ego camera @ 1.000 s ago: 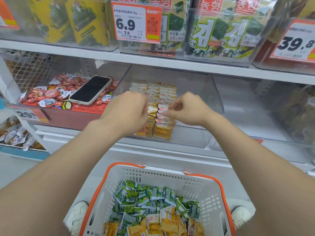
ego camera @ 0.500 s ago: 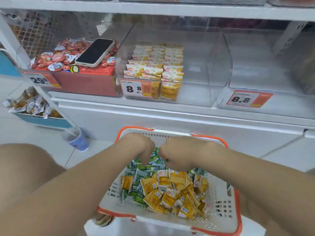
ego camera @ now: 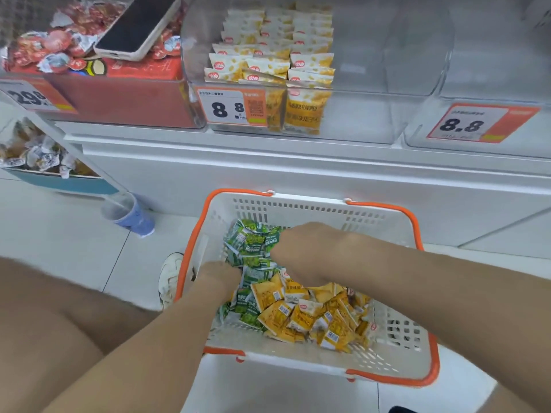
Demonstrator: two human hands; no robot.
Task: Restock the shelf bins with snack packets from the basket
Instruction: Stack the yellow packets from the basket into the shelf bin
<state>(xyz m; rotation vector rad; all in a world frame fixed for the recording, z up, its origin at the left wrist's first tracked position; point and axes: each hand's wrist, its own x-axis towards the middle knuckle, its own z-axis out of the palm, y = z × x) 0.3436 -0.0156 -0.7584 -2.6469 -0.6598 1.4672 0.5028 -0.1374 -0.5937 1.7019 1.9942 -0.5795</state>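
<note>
Noted white, orange-rimmed basket (ego camera: 298, 208) below shelf, holding green snack packets (ego camera: 247, 242) toward far left and yellow snack packets (ego camera: 316, 317) toward near right. Found left hand (ego camera: 220, 278) and right hand (ego camera: 298, 248) knuckles-up in the heap, fingertips buried; grip of each: cannot tell. Logged clear shelf bin (ego camera: 387, 84) above, stocked on left side only with stacked yellow packs (ego camera: 268, 64). Phone (ego camera: 138, 23) lying on red snacks (ego camera: 59, 46) in neighbouring bin.

Left price tag (ego camera: 29, 96) reads 29; middle tag (ego camera: 231, 107) and right tag (ego camera: 474, 123) 8.8.
</note>
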